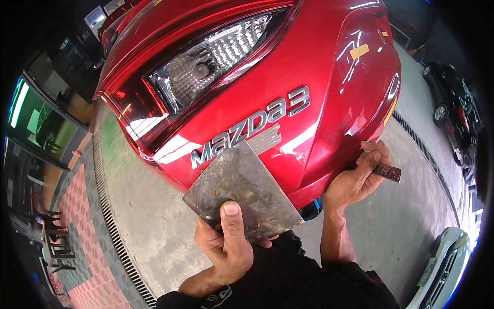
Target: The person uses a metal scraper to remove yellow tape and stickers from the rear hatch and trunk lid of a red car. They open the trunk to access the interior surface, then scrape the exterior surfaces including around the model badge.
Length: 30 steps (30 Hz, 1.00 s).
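My left hand [229, 242] grips a flat, square, dark grey plate [242, 190], thumb on top and fingers underneath. The plate has a worn, smudged face, and its upper corner covers part of the view of the red car's rear panel [288, 149]. Above it run raised chrome letters [257, 123], with a dull grey strip [265, 139] just below them. At the right, my right hand [357, 177] is closed around a small, dark, reddish-brown flat bar [387, 172], whose end sticks out past the fingers. I cannot make out the bar's exact kind.
A clear and red tail light [206, 62] sits above the letters. Yellow tape [359, 51] sticks to the car's right side. Drain grates [110, 206] cross the concrete floor on both sides. A black car [447, 108] and a white car [445, 268] stand at the right.
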Motion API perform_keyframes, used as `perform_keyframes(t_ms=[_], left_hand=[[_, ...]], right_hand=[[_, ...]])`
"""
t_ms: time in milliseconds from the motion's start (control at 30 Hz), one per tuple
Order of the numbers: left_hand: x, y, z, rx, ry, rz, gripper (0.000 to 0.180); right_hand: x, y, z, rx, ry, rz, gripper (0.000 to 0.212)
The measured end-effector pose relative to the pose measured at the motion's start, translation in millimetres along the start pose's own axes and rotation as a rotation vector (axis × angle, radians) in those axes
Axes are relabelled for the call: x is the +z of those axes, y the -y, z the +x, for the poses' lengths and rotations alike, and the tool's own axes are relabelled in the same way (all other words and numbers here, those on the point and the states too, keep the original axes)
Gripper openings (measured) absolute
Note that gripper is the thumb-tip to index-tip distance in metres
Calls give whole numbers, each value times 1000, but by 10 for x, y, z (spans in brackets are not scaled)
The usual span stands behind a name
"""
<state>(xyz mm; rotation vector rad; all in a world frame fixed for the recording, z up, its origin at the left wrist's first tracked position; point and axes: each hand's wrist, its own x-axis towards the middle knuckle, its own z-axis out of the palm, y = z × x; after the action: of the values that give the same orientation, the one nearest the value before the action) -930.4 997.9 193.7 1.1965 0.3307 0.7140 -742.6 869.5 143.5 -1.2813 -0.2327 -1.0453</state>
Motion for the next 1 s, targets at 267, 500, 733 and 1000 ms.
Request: perform_keyframes(t_ms=[267,500,733,1000], left_hand=[[59,-68,57,0,60,-12,50],[86,-72,50,-14,39,34,48],[133,-97,66,15,46,50,47],[161,-99,44,28,21,76,45]], right_hand=[[1,-40,-8,-26,-49,-7,23],[-37,-120,-31,-18,-47,21,23],[-40,-101,-71,21,-63,28,24],[-32,-142,-82,-1,-55,55,23]])
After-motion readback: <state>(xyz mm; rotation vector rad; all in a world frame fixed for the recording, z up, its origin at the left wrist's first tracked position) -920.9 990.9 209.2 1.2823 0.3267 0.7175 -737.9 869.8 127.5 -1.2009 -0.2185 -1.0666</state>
